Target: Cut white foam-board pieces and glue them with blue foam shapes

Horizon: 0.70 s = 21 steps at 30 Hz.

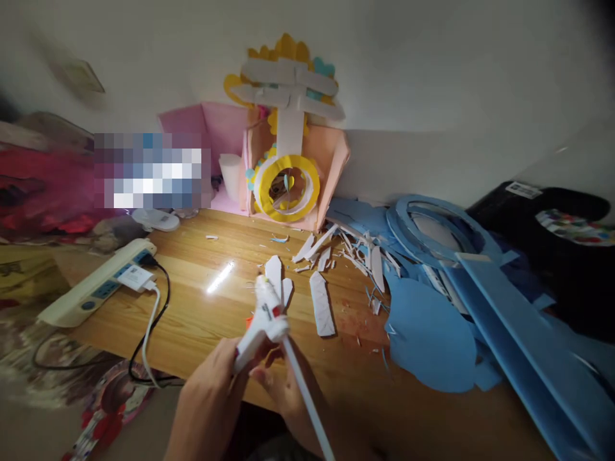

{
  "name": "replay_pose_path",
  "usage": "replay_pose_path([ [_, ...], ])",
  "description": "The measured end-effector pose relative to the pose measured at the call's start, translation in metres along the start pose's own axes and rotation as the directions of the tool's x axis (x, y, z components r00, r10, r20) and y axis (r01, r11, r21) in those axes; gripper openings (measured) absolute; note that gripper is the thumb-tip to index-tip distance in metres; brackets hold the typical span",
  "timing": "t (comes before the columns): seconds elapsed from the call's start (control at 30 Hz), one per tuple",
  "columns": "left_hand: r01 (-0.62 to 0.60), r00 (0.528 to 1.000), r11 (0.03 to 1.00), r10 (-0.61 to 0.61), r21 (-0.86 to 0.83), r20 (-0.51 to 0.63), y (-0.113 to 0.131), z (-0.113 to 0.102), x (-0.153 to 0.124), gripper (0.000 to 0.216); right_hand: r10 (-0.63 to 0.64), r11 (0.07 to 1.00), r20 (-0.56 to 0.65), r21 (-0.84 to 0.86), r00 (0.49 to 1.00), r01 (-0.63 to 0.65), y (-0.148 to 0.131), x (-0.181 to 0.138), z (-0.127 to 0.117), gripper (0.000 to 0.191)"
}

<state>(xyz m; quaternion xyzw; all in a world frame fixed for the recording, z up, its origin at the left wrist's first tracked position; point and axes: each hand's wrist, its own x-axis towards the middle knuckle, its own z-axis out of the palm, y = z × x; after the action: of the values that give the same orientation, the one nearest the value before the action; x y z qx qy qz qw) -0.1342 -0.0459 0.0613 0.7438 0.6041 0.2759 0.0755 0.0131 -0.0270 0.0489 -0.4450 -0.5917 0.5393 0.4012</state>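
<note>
A white glue gun with a long glue stick sticking out of its back points away over the wooden table. My left hand is closed round its handle. My right hand is just beneath and behind the gun, fingers curled near the handle and the stick. Just past the nozzle lie white foam pieces and a longer white strip.
A paper and foam model with a yellow ring stands against the wall. Blue foam sheets and rings cover the table's right side, with white scraps beside them. A power strip with plugged cables lies at left.
</note>
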Motion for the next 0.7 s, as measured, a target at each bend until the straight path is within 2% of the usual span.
replay_pose_path([
  [0.07, 0.11, 0.994, 0.989, -0.108, 0.096, -0.025, -0.03, -0.004, -0.001, 0.02, 0.034, 0.996, 0.147, -0.081, 0.989, -0.022, -0.003, -0.007, 0.0, 0.052],
  [0.1, 0.123, 0.992, 0.982, -0.117, 0.145, -0.051, -0.047, -0.005, 0.003, 0.019, 0.058, 0.994, 0.204, -0.1, 0.977, -0.038, -0.003, -0.012, -0.002, 0.051],
  [0.2, 0.052, 0.998, 0.944, -0.037, 0.325, -0.05, -0.099, -0.009, 0.028, 0.021, 0.129, 0.989, 0.249, -0.102, 0.96, -0.107, -0.002, -0.026, -0.013, 0.039],
  [0.3, 0.048, 0.996, 0.926, -0.015, 0.376, -0.09, -0.14, -0.014, 0.062, 0.031, 0.136, 0.99, 0.133, -0.041, 0.982, -0.131, 0.004, -0.034, -0.029, 0.033],
  [0.4, 0.039, 0.995, 0.924, -0.002, 0.38, -0.097, -0.158, -0.018, 0.082, 0.036, 0.116, 0.992, -0.082, 0.066, 0.99, -0.111, 0.014, -0.034, -0.057, 0.033],
  [0.5, 0.077, 0.986, 0.933, -0.019, 0.352, -0.164, -0.145, -0.017, 0.08, 0.035, 0.138, 0.986, -0.252, 0.121, 0.958, -0.111, 0.028, -0.027, -0.094, 0.036],
  [0.57, 0.1, 0.978, 0.946, -0.037, 0.307, -0.204, -0.114, -0.009, 0.07, 0.036, 0.186, 0.974, -0.304, 0.183, 0.934, -0.135, 0.037, -0.021, -0.118, 0.039],
  [0.6, 0.116, 0.967, 0.968, -0.057, 0.225, -0.25, -0.092, -0.002, 0.065, 0.035, 0.214, 0.963, -0.318, 0.228, 0.924, -0.145, 0.04, -0.017, -0.128, 0.04],
  [0.67, 0.209, 0.954, 0.969, -0.232, -0.131, -0.189, -0.042, 0.018, 0.057, 0.036, 0.277, 0.929, -0.312, 0.329, 0.909, -0.17, 0.044, -0.01, -0.145, 0.043],
  [0.7, 0.281, 0.952, 0.902, -0.305, -0.327, -0.023, -0.018, 0.031, 0.055, 0.037, 0.308, 0.906, -0.291, 0.381, 0.906, -0.186, 0.045, -0.005, -0.151, 0.044],
])
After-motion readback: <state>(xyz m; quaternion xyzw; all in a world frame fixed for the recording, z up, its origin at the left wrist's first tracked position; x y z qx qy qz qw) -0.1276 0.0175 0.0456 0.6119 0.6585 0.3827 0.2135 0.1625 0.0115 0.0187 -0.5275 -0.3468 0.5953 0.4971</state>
